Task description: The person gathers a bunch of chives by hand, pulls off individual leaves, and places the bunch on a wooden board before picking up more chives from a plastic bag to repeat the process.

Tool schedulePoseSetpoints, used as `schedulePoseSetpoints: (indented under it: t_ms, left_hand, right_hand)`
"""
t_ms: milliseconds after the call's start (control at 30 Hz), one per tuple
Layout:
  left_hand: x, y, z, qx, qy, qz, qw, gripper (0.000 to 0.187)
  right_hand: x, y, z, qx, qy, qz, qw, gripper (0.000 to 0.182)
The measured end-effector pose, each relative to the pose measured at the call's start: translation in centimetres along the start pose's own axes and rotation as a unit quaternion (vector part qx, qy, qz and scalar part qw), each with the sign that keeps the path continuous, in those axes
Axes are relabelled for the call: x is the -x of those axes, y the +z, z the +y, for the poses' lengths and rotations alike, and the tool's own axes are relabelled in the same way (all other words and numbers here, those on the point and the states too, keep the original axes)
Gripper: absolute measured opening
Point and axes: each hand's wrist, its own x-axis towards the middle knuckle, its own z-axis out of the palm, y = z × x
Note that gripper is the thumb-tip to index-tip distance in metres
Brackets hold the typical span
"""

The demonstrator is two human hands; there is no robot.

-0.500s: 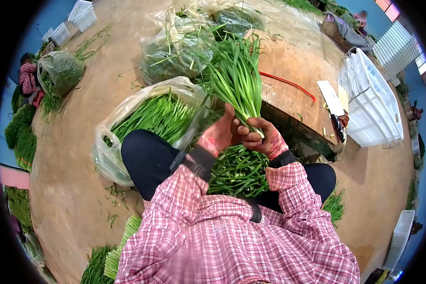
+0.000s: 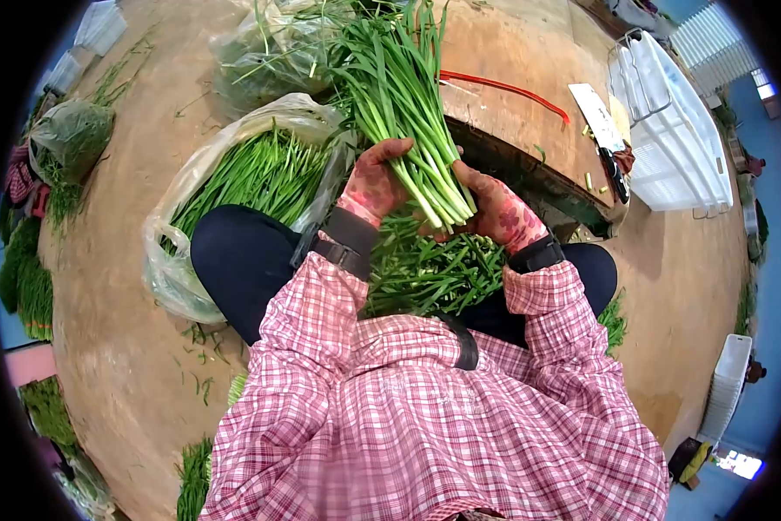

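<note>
A bunch of garlic chives [image 2: 408,122] is held up in front of me, green leaves pointing away and pale stem ends toward my body. Around its left side my left hand [image 2: 377,181] is closed, thumb over the stems. My right hand [image 2: 497,208] grips the bunch from the right, near the cut ends; its fingertips are hidden behind the stems. Below both hands, between my knees, lies a loose heap of chive leaves [image 2: 434,273]. By my left knee an opened clear plastic bag [image 2: 166,234] is filled with more chives [image 2: 251,178].
On the wooden table [image 2: 503,113] ahead right lie a red strap [image 2: 512,89] and a cleaver [image 2: 597,115] with a black handle. Stacked white crates [image 2: 677,139] stand beyond it. Another stuffed plastic bag [image 2: 269,65] sits ahead. Farther left is a filled bag [image 2: 71,143] near a person.
The bunch has come nearer to my body and left, its stem ends spread wider. My hands have moved apart, one on each side of it. The view has tilted slightly downward.
</note>
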Motion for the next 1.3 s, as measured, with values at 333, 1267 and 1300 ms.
schedulePoseSetpoints:
  t_ms: [333,1267,1300]
  left_hand:
    - [-0.9,2.7,-0.7,-0.054,0.049,0.163,0.984,0.034]
    - [-4.5,4.6,-3.6,-0.130,0.096,0.313,0.936,0.032]
    - [-4.5,4.4,-3.9,-0.136,0.124,0.298,0.937,0.028]
  right_hand:
    - [0.2,1.2,-0.6,0.041,-0.025,0.087,0.995,0.031]
    - [4.8,4.3,1.2,0.690,-0.246,0.459,0.503,0.011]
    - [4.6,4.6,1.1,0.675,-0.269,0.450,0.519,0.011]
